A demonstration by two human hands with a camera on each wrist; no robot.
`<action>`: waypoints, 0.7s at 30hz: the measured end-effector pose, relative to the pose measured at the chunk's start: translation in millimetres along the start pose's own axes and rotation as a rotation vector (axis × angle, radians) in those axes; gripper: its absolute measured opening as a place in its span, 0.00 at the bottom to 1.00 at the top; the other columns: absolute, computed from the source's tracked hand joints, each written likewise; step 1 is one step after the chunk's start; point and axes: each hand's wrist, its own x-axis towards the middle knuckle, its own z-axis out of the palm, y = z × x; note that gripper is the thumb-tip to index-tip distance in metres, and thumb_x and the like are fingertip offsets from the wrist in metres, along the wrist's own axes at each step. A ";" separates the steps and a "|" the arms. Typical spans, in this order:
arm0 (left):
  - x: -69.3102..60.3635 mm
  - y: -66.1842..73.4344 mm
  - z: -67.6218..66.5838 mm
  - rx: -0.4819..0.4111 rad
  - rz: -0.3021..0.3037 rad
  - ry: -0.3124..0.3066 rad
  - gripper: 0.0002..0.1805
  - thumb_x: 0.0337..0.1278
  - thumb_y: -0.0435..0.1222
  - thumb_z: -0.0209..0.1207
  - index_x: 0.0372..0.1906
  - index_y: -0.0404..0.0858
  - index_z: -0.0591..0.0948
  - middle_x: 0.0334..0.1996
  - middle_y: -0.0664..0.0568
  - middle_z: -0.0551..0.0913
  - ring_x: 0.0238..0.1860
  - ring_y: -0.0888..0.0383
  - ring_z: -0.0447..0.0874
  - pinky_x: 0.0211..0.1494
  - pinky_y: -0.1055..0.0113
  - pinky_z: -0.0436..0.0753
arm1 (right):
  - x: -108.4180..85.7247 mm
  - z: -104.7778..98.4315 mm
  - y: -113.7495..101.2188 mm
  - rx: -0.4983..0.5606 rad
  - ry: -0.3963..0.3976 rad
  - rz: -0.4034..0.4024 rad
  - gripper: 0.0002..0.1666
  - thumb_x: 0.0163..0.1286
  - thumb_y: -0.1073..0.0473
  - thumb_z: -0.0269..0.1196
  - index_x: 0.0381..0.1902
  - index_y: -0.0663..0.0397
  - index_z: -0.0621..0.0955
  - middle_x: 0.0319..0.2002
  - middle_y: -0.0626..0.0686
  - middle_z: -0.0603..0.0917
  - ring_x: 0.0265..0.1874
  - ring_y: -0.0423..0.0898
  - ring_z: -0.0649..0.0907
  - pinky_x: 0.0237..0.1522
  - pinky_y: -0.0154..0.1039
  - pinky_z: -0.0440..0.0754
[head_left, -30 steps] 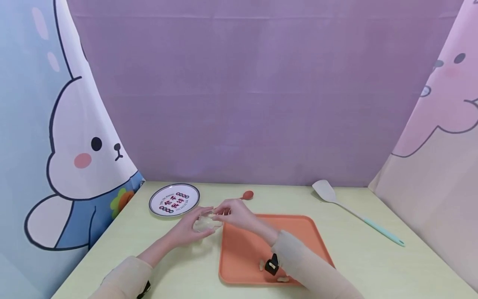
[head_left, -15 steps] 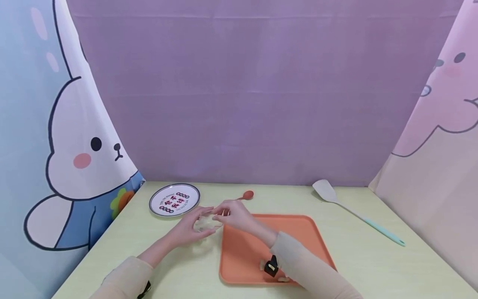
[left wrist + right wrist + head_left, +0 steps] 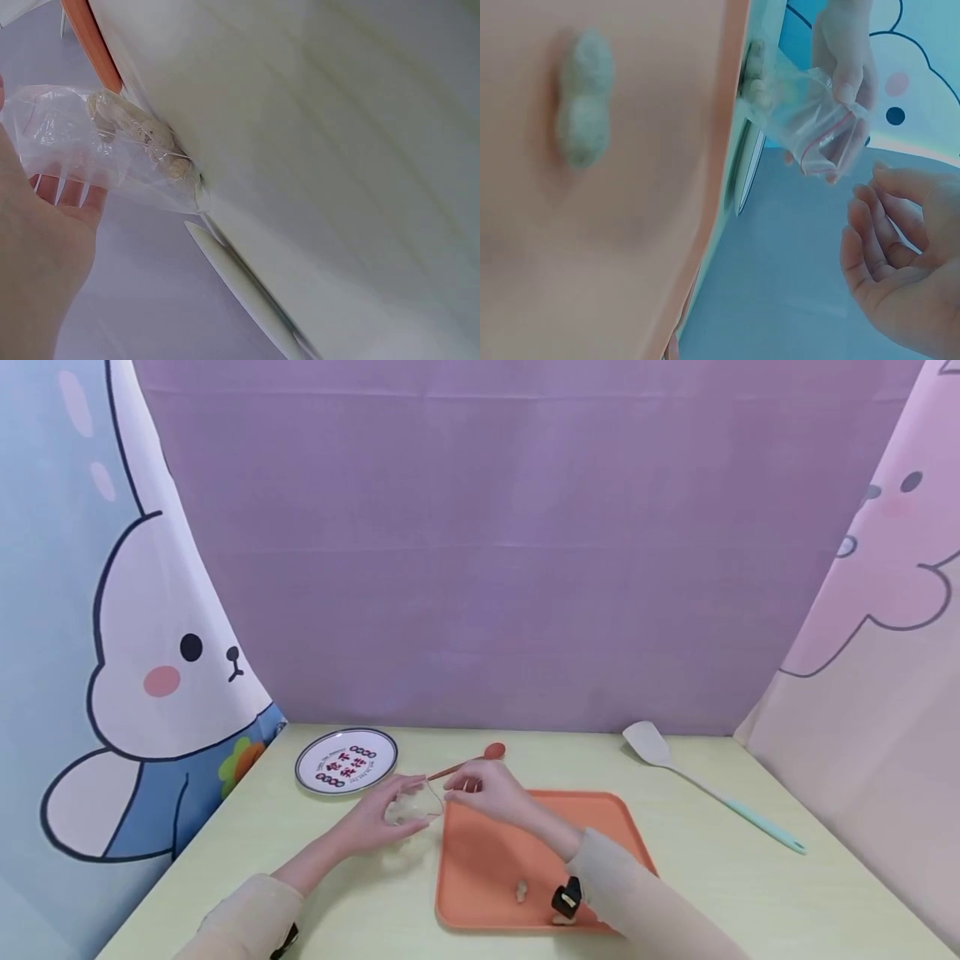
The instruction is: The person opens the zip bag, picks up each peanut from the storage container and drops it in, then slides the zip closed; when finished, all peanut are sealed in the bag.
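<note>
My left hand (image 3: 378,817) holds a clear zip bag (image 3: 67,139) by its mouth, thumb on one side and fingers on the other. Several peanuts in shells (image 3: 154,142) lie in the bottom of the bag. A red line runs along its mouth in the right wrist view. Just right of the bag mouth, apart from it, is my right hand (image 3: 491,793). Its fingers (image 3: 870,232) are loosely bent, and nothing shows between them. Below my right forearm, a peanut (image 3: 521,891) lies on the orange tray (image 3: 480,860), and another (image 3: 564,921) sits near the tray's front edge.
A white plate (image 3: 311,768) with red lettering stands at the back left. Behind my hands lies a red spoon (image 3: 493,751). A spatula (image 3: 697,785) with a mint handle lies on the right. A purple curtain (image 3: 480,568) hangs behind the table.
My right hand has moved right, away from the bag mouth, so the bag's rim now shows. The left hand keeps its hold on the bag. The head view has shifted slightly.
</note>
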 end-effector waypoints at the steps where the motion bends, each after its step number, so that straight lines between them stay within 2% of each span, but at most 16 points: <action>1: 0.1 0.3 -0.1 -0.001 0.000 -0.001 0.35 0.48 0.46 0.68 0.61 0.36 0.72 0.52 0.47 0.79 0.51 0.54 0.79 0.52 0.61 0.80 | -2.4 -2.4 0.7 0.002 0.000 -0.005 0.08 0.61 0.58 0.66 0.38 0.52 0.85 0.30 0.45 0.84 0.23 0.36 0.78 0.28 0.29 0.78; 10: -1.5 2.1 0.6 -0.005 -0.013 -0.017 0.34 0.50 0.47 0.66 0.62 0.38 0.71 0.53 0.48 0.78 0.52 0.52 0.78 0.53 0.59 0.79 | -30.7 -24.8 6.1 0.001 -0.029 -0.013 0.09 0.60 0.55 0.66 0.38 0.51 0.85 0.31 0.47 0.86 0.24 0.37 0.79 0.28 0.29 0.79; 15: -1.4 2.9 1.7 -0.002 -0.006 -0.019 0.35 0.50 0.47 0.66 0.62 0.36 0.71 0.53 0.46 0.79 0.52 0.51 0.78 0.53 0.59 0.79 | -50.4 -36.4 8.5 0.005 -0.062 0.017 0.07 0.60 0.55 0.67 0.36 0.49 0.85 0.31 0.46 0.85 0.24 0.37 0.79 0.29 0.29 0.80; 21: -1.7 1.2 1.8 0.015 -0.001 -0.005 0.34 0.49 0.45 0.67 0.62 0.38 0.71 0.52 0.47 0.79 0.51 0.53 0.78 0.52 0.56 0.80 | -70.3 -44.5 12.8 0.022 -0.117 0.036 0.07 0.61 0.56 0.66 0.37 0.51 0.84 0.31 0.46 0.85 0.27 0.36 0.80 0.31 0.31 0.81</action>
